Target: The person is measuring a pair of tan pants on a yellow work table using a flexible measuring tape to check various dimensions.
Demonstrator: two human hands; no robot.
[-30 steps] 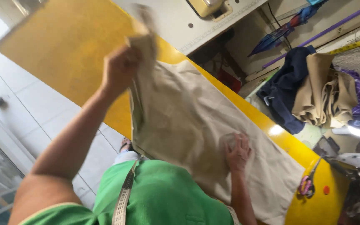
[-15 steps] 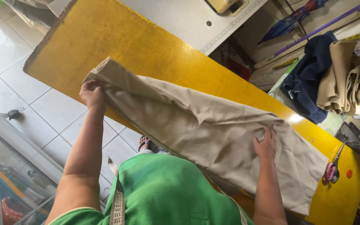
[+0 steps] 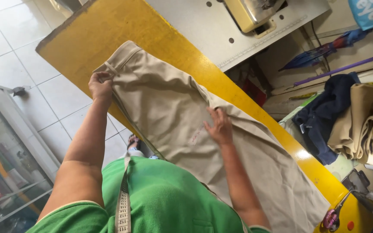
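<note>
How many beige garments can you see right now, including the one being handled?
2. The beige trousers lie spread on the yellow table, left hand at the waistband, right hand flat mid-cloth. A beige heap sits at right; it may hold more than one.

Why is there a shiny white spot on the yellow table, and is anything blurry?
Head view: light glares off the table near its right end; the trousers and both hands, left and right, look sharp; the picture is tilted, so the table runs slanted.
</note>
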